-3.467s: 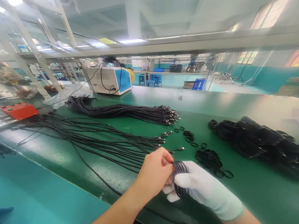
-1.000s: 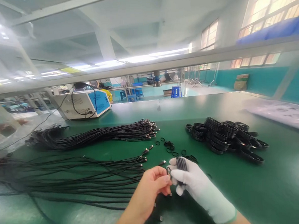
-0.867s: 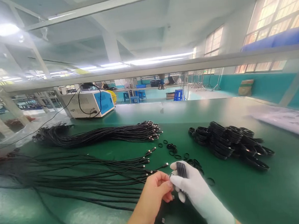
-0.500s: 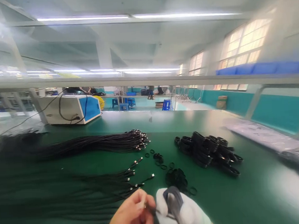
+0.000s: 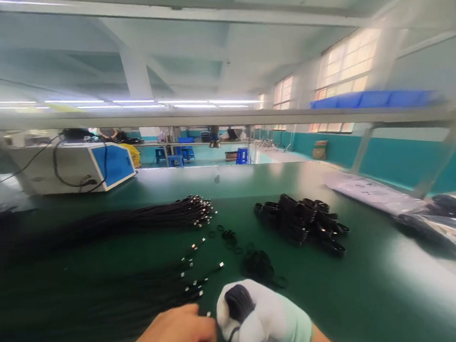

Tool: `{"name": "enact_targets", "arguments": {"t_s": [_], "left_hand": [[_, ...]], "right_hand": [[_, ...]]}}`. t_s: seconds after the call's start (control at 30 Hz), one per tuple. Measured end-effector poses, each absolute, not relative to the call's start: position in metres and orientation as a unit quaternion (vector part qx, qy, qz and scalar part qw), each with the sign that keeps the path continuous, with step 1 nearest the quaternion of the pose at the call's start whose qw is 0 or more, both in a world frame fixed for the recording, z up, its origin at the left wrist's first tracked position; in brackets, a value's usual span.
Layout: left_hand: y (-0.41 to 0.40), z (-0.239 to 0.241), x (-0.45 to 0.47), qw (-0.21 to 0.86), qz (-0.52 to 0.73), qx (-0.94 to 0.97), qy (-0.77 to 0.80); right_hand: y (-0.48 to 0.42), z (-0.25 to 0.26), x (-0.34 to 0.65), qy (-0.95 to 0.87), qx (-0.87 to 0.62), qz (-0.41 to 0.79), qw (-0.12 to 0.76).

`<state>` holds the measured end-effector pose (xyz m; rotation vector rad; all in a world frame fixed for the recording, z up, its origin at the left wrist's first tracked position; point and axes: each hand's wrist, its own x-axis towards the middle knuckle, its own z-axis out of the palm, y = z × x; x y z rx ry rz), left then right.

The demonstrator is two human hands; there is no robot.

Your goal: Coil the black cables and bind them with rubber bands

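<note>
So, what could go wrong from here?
The coil in the gloved right hand might spring open if the grip slackens. The bare left hand is close to the loose cables and could snag one. The small black rings lie just beyond the right hand, so a bump might scatter them.

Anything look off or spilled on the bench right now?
Nothing plainly damaged, though blur hides detail. Some small rings lie loose, apart from their heap, between cables and coil pile; mildly untidy. The right hand, gripping a coil, is gloved; the left hand is bare.
</note>
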<state>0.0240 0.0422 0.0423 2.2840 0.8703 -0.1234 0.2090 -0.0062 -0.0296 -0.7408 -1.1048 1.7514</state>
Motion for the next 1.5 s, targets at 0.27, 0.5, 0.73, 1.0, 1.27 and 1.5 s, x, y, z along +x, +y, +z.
{"name": "enact_targets", "arguments": {"t_s": [0.27,0.5,0.73,1.0,1.27,1.5], "left_hand": [[0.043,0.04,0.026,0.349,0.097,0.864,0.348],[0.041,0.015,0.028,0.479,0.151,0.799,0.332],[0.041,0.019,0.04,0.338,0.099,0.86,0.369],[0.074,0.005,0.037,0.476,-0.018,0.82,0.318],[0.053,0.014,0.028,0.687,0.175,0.628,0.32],[0.039,0.019,0.053,0.713,0.305,0.533,0.338]], "right_hand": [[-0.011,-0.017,0.209,-0.458,-0.418,0.623,0.477],[-0.006,-0.032,0.192,-0.485,-0.498,0.584,0.42],[0.001,-0.064,0.184,-0.502,-0.531,0.49,0.476],[-0.019,-0.016,0.191,-0.596,-0.565,0.37,0.433],[-0.024,-0.024,0.207,-0.431,-0.185,0.706,0.531],[-0.021,-0.035,0.197,-0.436,-0.173,0.713,0.521]]}}
